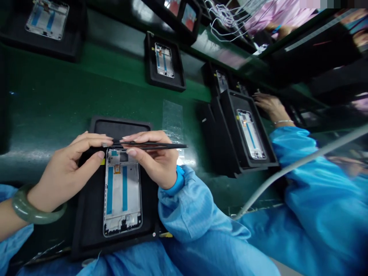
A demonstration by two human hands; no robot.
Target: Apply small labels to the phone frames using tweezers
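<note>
A silver phone frame (132,191) with two blue strips lies in a black tray (90,214) in front of me. My right hand (155,157) pinches black tweezers (161,145), their tips pointing left above the frame's top edge. Between the fingertips of my left hand (71,165) is a small clear piece (107,145), right by the tweezer tips; its exact shape is too small to tell. A green bangle circles my left wrist.
More black trays with phone frames stand at the upper left, at the back middle (179,76) and stacked at the right (227,153). A co-worker's hand (270,105) reaches beside the stack. A grey cable (287,166) arcs at the right. Clear film (172,115) lies behind my right hand.
</note>
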